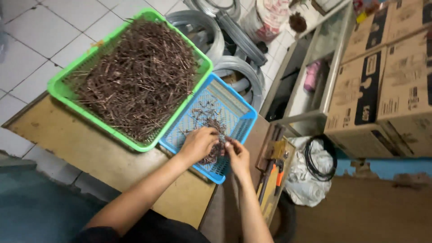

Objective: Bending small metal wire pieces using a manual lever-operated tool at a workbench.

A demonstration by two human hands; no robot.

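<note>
While both hands bunch thin brown nails point(215, 150) in the shallow blue plastic basket point(234, 110), left hand point(198, 144) and right hand point(237, 155) closed round them, the nail-heaped green plastic basket point(60, 87) touches its left side, with grey wire coils point(234, 67) behind.

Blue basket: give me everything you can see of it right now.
The blue basket is a shallow rectangular tray of perforated plastic with a raised rim. It sits skewed on the wooden table, its near corner hanging past the table edge, one long side against the green basket. A thin scatter of dark brown nails lies on its floor. The left hand and right hand rest over its near end, gripping a bunch of those nails.
</note>
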